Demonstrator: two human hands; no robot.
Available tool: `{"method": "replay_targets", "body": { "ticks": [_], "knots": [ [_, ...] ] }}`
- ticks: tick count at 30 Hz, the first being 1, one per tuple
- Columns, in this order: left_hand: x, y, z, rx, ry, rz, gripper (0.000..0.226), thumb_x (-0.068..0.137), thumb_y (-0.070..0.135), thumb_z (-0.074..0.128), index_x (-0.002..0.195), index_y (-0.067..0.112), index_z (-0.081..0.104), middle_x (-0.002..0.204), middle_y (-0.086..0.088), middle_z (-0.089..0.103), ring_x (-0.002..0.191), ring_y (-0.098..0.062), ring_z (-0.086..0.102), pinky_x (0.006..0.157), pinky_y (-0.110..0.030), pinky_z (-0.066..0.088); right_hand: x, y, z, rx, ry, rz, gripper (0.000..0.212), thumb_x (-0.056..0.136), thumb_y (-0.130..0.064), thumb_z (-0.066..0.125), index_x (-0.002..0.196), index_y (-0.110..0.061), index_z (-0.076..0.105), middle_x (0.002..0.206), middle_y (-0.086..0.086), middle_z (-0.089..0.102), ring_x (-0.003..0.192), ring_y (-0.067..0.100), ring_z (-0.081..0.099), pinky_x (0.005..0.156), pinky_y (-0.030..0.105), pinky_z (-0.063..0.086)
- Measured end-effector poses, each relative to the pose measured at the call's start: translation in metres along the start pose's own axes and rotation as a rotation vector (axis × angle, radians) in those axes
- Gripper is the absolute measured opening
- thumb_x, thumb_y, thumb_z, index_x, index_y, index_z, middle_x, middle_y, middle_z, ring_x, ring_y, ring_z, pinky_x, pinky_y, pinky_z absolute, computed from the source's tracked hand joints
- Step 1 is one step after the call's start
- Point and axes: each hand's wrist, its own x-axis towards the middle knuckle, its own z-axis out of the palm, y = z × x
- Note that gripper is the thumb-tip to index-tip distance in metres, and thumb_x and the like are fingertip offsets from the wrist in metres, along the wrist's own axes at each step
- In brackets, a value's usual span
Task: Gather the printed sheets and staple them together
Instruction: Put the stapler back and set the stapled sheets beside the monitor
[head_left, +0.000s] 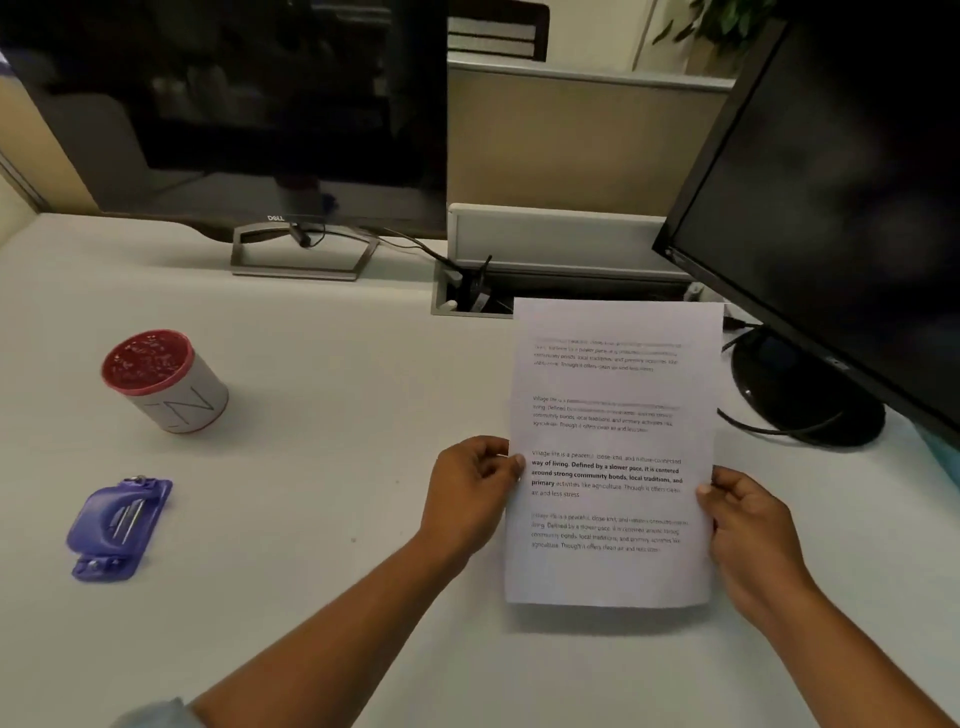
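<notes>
The printed sheets (613, 447) are white pages with short paragraphs of black text, held upright as one stack above the desk, right of centre. My left hand (475, 493) pinches the stack's left edge at mid-height. My right hand (748, 525) grips the right edge, thumb on the front. How many sheets are in the stack cannot be told. A purple stapler (119, 525) lies flat on the desk at the far left, well away from both hands.
A white cup with a red rim (163, 382) stands on the white desk (322, 415) behind the stapler. Two dark monitors (249, 119) (841, 208) stand at the back and right. A cable slot (470, 299) opens behind the sheets.
</notes>
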Motion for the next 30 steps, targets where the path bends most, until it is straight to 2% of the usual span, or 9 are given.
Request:
{"method": "replay_targets", "body": {
  "ticks": [3,8,14,18,21,23,26,28,30],
  "knots": [
    [0.028,0.0,0.012,0.063,-0.035,-0.067,0.005,0.088,0.016,0.071,0.083,0.014,0.071,0.078,-0.006,0.078,0.076,-0.026,0.074,0.068,-0.041,0.063,0.032,-0.002,-0.004,-0.078,0.003,0.042,0.02,0.096,-0.004,0.053,0.099,-0.017,0.067,0.1,0.005,0.074,0.091,0.025,0.069,0.082,0.039,0.055],
    [0.072,-0.001,0.035,0.169,-0.083,-0.142,0.013,0.084,0.015,0.075,0.073,0.01,0.069,0.07,-0.003,0.075,0.057,-0.012,0.069,0.05,-0.021,0.052,0.082,-0.007,-0.012,-0.173,0.014,0.081,0.02,0.092,-0.002,0.055,0.098,-0.014,0.07,0.104,0.012,0.074,0.096,0.032,0.069,0.089,0.046,0.054],
    [0.103,-0.006,0.056,0.268,-0.086,-0.19,0.02,0.082,0.012,0.077,0.068,0.001,0.067,0.064,-0.005,0.073,0.053,-0.016,0.073,0.049,-0.023,0.057,0.118,-0.01,-0.014,-0.28,0.009,0.078,0.024,0.092,-0.002,0.054,0.087,-0.018,0.07,0.097,0.012,0.074,0.092,0.034,0.069,0.09,0.051,0.055],
    [0.112,-0.007,0.062,0.397,-0.097,-0.128,0.027,0.083,0.023,0.075,0.065,0.004,0.069,0.061,-0.001,0.075,0.058,-0.018,0.074,0.063,-0.033,0.063,0.127,-0.008,-0.014,-0.361,0.085,0.059,0.022,0.089,-0.005,0.056,0.086,-0.021,0.07,0.098,0.008,0.074,0.087,0.027,0.067,0.082,0.038,0.054],
    [0.106,-0.01,0.062,0.561,-0.019,0.009,0.031,0.089,0.036,0.066,0.07,0.012,0.072,0.06,0.003,0.072,0.059,-0.02,0.069,0.06,-0.032,0.057,0.126,-0.003,-0.016,-0.479,0.215,-0.018,0.018,0.089,-0.014,0.061,0.105,-0.016,0.069,0.106,0.007,0.072,0.091,0.022,0.061,0.081,0.031,0.045],
    [0.097,-0.017,0.059,0.715,0.066,0.171,0.025,0.091,0.042,0.06,0.09,0.018,0.07,0.077,0.008,0.07,0.069,-0.015,0.065,0.061,-0.028,0.05,0.119,0.004,-0.018,-0.565,0.25,-0.142,0.025,0.09,-0.018,0.064,0.114,-0.013,0.065,0.114,0.009,0.069,0.1,0.025,0.061,0.084,0.031,0.043],
    [0.084,-0.031,0.056,0.948,0.037,0.502,0.04,0.093,0.05,0.053,0.118,0.021,0.065,0.117,0.003,0.067,0.105,-0.018,0.061,0.085,-0.032,0.048,0.106,0.019,-0.019,-0.691,0.159,-0.33,0.042,0.09,-0.025,0.065,0.129,-0.012,0.058,0.134,0.01,0.058,0.121,0.029,0.055,0.095,0.034,0.042],
    [0.079,-0.042,0.058,1.105,-0.156,0.527,0.067,0.094,0.065,0.034,0.143,0.022,0.044,0.153,0.002,0.041,0.141,-0.021,0.035,0.114,-0.037,0.031,0.098,0.031,-0.02,-0.811,0.046,-0.356,0.055,0.092,-0.03,0.063,0.141,-0.011,0.047,0.149,0.008,0.046,0.137,0.028,0.042,0.111,0.041,0.034],
    [0.077,-0.051,0.06,1.239,-0.294,0.497,0.085,0.089,0.077,0.013,0.155,0.023,0.011,0.163,0.005,0.001,0.15,-0.015,-0.004,0.122,-0.038,-0.001,0.092,0.042,-0.02,-0.934,-0.022,-0.379,0.061,0.095,-0.032,0.057,0.148,-0.01,0.037,0.157,0.009,0.034,0.146,0.025,0.027,0.12,0.043,0.019]
  ]
}}
